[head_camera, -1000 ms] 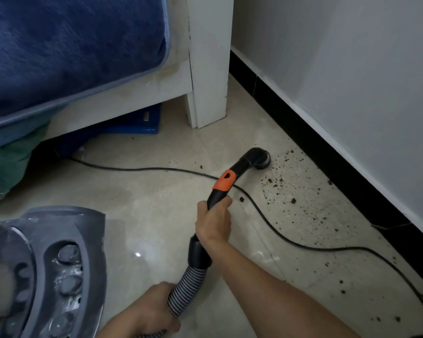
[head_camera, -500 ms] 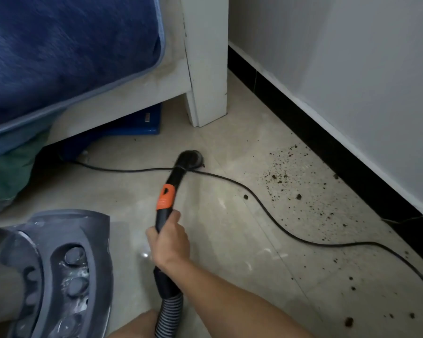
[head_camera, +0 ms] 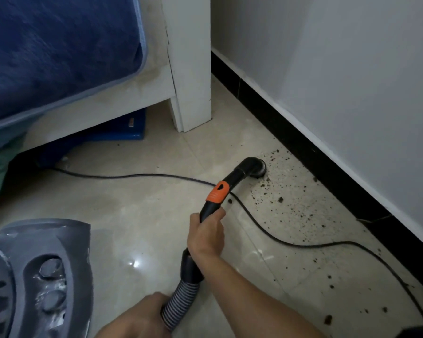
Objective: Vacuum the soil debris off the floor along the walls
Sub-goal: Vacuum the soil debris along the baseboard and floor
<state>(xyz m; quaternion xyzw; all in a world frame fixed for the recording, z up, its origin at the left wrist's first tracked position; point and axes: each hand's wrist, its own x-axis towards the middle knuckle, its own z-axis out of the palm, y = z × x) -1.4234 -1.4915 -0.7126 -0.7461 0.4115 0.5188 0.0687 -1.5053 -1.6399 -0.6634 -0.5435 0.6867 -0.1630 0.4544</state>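
**Head view.** My right hand has its fingers clenched round the black wand, just below the orange collar. My left hand, at the lower edge, holds the ribbed hose, with its fingers curled about it as far as I can see. Half a second ago the nozzle sat left of the power cord, toward the bed leg. It has since swung right, across the cord, and now rests on the floor at the far edge of the soil debris. The debris lies scattered beside the black baseboard, from the nozzle back to the lower right corner. I judge this the start of a fresh stroke. Most of the strip remains to be cleared, and the cord crossing it may snag the nozzle.
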